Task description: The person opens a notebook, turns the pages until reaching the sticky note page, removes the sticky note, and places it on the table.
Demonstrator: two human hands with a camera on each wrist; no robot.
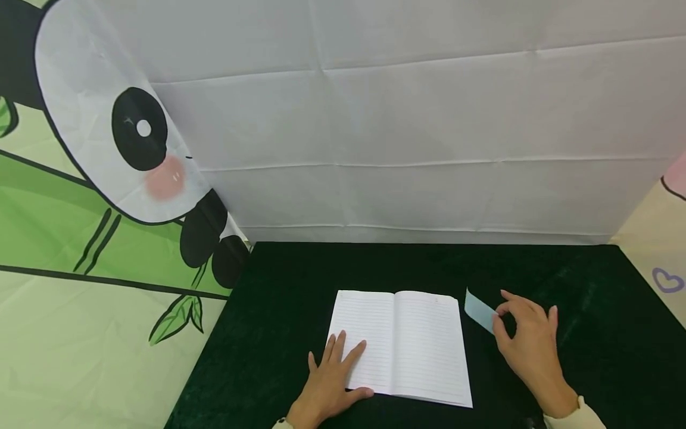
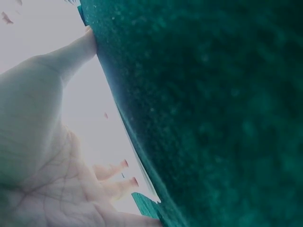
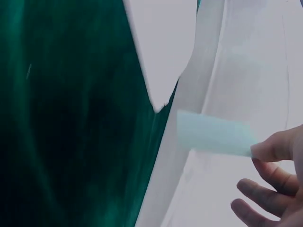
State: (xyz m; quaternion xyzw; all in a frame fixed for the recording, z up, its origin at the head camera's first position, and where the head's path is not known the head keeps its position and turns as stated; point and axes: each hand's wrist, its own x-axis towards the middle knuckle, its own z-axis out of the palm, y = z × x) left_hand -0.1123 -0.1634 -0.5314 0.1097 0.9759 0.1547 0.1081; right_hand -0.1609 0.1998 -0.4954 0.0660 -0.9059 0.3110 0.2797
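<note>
An open lined notebook (image 1: pixel 423 345) lies flat on the dark green cloth, both visible pages ruled and without clear writing. My left hand (image 1: pixel 332 378) rests on the lower left of its left page, fingers spread and straight, thumb along the bottom edge. To the right of the notebook, my right hand (image 1: pixel 527 342) pinches a small light blue paper slip (image 1: pixel 480 311) by one end between thumb and index finger. In the right wrist view the slip (image 3: pixel 213 134) sticks out from the fingertips, apart from the notebook's corner (image 3: pixel 161 56).
Dark green cloth (image 1: pixel 268 333) covers the table. A creased white sheet (image 1: pixel 407 119) hangs behind it. At the left is a cartoon panda print (image 1: pixel 123 179); at the right edge, a cream panel with a purple heart (image 1: pixel 667 280).
</note>
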